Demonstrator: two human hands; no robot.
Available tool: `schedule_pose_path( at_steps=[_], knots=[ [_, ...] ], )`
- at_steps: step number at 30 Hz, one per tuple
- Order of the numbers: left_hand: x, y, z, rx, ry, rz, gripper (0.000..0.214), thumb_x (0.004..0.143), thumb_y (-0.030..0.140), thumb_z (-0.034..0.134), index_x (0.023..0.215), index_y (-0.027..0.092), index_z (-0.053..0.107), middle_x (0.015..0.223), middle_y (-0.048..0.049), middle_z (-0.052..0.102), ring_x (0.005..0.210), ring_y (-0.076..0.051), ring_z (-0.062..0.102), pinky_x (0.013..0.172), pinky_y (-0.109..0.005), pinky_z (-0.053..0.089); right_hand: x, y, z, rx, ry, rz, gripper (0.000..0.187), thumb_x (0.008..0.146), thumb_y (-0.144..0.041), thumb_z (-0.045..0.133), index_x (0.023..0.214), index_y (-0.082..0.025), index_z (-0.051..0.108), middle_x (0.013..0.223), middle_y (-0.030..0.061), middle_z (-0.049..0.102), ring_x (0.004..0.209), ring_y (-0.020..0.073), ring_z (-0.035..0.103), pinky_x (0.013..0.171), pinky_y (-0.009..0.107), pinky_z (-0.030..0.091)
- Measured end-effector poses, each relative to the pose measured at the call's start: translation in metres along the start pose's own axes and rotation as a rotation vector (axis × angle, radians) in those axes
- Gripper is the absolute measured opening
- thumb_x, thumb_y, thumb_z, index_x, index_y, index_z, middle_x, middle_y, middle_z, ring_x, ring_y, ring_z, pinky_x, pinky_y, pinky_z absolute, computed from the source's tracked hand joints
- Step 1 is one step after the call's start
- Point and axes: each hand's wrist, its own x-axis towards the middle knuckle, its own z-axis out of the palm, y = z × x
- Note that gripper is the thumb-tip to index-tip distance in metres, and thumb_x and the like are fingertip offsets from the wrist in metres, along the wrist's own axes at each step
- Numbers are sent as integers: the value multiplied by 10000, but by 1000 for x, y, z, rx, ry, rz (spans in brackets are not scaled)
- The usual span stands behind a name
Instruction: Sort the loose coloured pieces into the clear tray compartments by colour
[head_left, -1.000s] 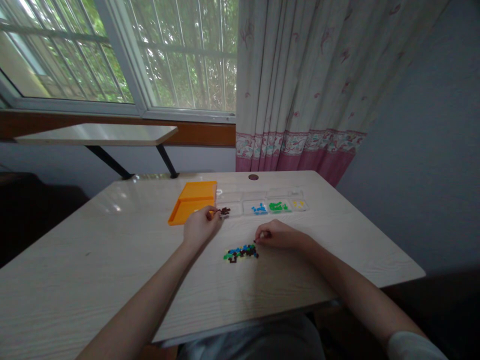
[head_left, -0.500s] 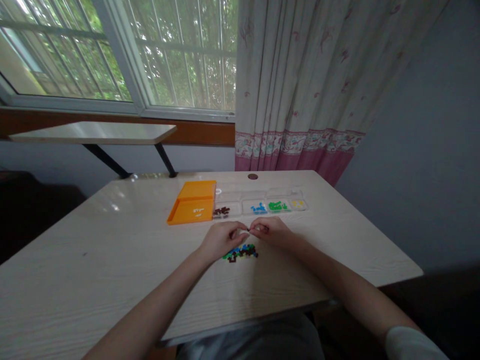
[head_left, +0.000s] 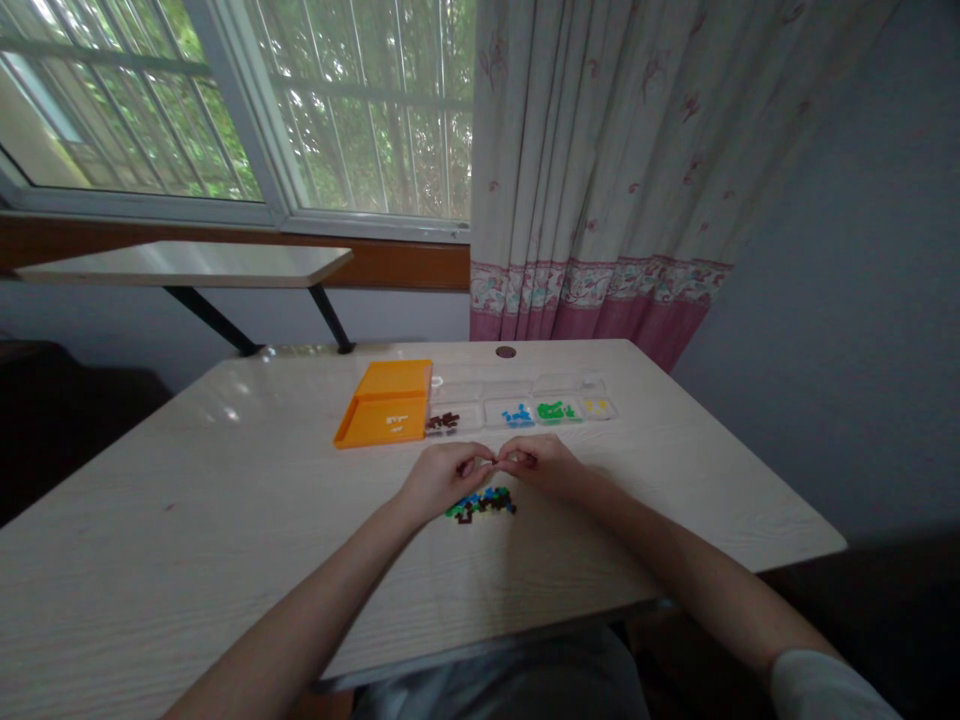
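My left hand (head_left: pixel 444 480) and my right hand (head_left: pixel 547 466) meet fingertip to fingertip above the table. Thumb and forefinger of each are pinched together on a tiny dark piece (head_left: pixel 495 461), mostly covered by the fingers. Just below them lies a loose pile of small toy building pieces (head_left: pixel 487 506) in brown, green, blue and a little yellow; my left hand hides part of its upper edge.
Behind my hands stands a clear compartment tray (head_left: pixel 491 402) with brown pieces (head_left: pixel 444 422), blue pieces (head_left: pixel 517 415), green pieces (head_left: pixel 555 411) and yellow pieces (head_left: pixel 596 407). An orange open case (head_left: pixel 367 427) at its left holds several white pieces (head_left: pixel 396 423). A raised shelf (head_left: pixel 202 265) stands back left.
Both hands stay in nearly the same place. The fingertips have closed slightly around the dark piece, so less of it shows.
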Motion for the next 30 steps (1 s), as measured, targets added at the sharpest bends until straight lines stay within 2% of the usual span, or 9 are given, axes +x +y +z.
schedule_pose_path(
  at_steps=[4, 9, 12, 19, 25, 30],
  knots=[
    [0, 2, -4, 3, 68, 2, 180, 775, 294, 515, 815, 175, 643, 491, 53, 448, 453, -63, 412, 464, -154, 317, -1, -1, -4, 0, -5, 38, 266, 802, -396, 522, 874, -164, 630, 516, -50, 462, 475, 65, 380, 495, 172, 284],
    [0, 3, -19, -14, 328, -58, 197, 765, 312, 529, 822, 156, 634, 466, 62, 413, 427, -58, 392, 440, -147, 318, -2, 2, -13, -7, -242, -5, 175, 779, -284, 543, 858, -166, 646, 565, -33, 550, 496, 63, 441, 521, 166, 318],
    [0, 2, -28, 2, 418, -60, 194, 755, 311, 548, 817, 151, 638, 477, 56, 431, 430, -57, 402, 442, -145, 332, -4, 4, -15, -22, -335, -24, 201, 749, -177, 531, 900, -185, 663, 647, -13, 624, 548, 73, 509, 554, 164, 353],
    [-1, 4, -31, 29, 476, -27, 182, 752, 295, 558, 804, 146, 648, 500, 37, 489, 438, -58, 426, 446, -147, 350, -4, 3, -16, 26, -404, -93, 229, 726, -158, 528, 894, -188, 680, 688, -3, 658, 559, 78, 532, 574, 169, 381],
    [-2, 4, -31, 29, 491, -7, 177, 763, 285, 554, 818, 144, 646, 522, 28, 513, 445, -59, 434, 449, -149, 354, -4, -3, -19, 12, -399, -56, 197, 713, -191, 563, 874, -187, 677, 557, -31, 582, 490, 66, 485, 534, 165, 366],
    [-2, 4, -31, 56, 485, 23, 171, 761, 272, 559, 819, 137, 645, 492, 45, 468, 429, -54, 419, 441, -146, 344, -4, -4, -20, 1, -400, -26, 179, 710, -207, 574, 864, -185, 663, 549, -41, 562, 485, 57, 483, 520, 156, 346]
  ],
)
